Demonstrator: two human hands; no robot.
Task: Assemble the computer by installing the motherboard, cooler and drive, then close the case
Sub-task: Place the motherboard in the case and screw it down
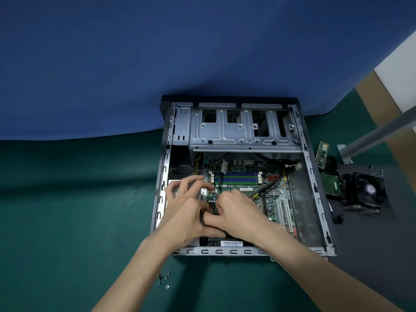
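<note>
Fig.: my left hand [182, 206], fingers spread loose, touches the left edge of the motherboard [245, 188] lying flat in the case [315, 176]; my right hand [238, 212] curls over it, grip hidden; screws [167, 286] lie nearer my left.

Both bare forearms [139, 271] reach fwd, converging. L hand [186, 208]: fingers spread, bent, tips down. R hand [238, 212]: knuckles up, fingers curled under, grip hidden. Hands touch near the thumbs.

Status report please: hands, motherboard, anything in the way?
Left hand, right hand at motherboard inside case, grip unclear. Cooler, drive outside case. Cable crosses board.
</note>
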